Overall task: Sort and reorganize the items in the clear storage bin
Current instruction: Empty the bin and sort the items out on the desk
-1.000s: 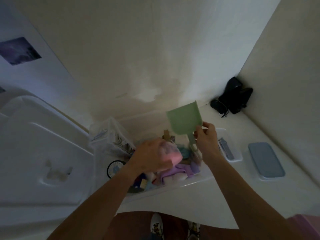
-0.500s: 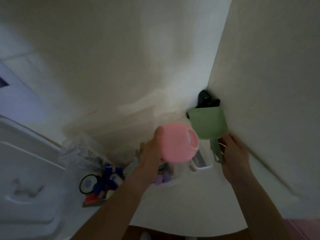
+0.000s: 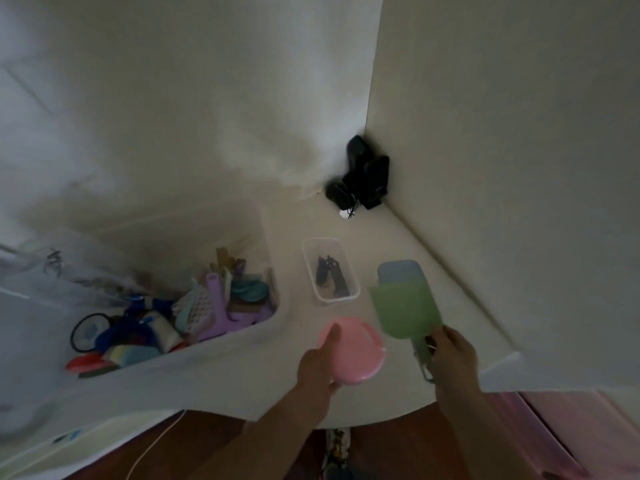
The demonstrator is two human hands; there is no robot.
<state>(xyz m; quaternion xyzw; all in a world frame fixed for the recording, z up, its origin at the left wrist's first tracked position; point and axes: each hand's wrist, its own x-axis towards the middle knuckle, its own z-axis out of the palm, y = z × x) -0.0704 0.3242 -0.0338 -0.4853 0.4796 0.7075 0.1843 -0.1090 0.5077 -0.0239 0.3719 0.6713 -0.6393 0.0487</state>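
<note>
a: what is different from half a second ago?

b: the view is lower now, and both hands are out over the white table (image 3: pixel 221 386), not up before the wall. the left hand (image 3: pixel 320 367) grips the pink round lid (image 3: pixel 356 351) at its edge, thumb on top. it is now low, near the table's front edge. the right hand (image 3: pixel 453 355) pinches the handle of the green scoop (image 3: pixel 403 311), blade pointing away. the two hands are apart, side by side.

a: where is the clear bin?

b: the clear bin (image 3: pixel 266 237) stands to the left of the hands, against the wall, full of mixed coloured things: a purple piece (image 3: pixel 221 313), a white mesh piece (image 3: pixel 195 311), a black ring (image 3: pixel 86 332).

a: what else is around?

b: a small clear box (image 3: pixel 351 296) with dark items lies between the bin and the scoop. the scoop covers part of a blue-grey lid (image 3: pixel 398 270) behind it. a black device (image 3: pixel 363 178) sits in the corner.
</note>
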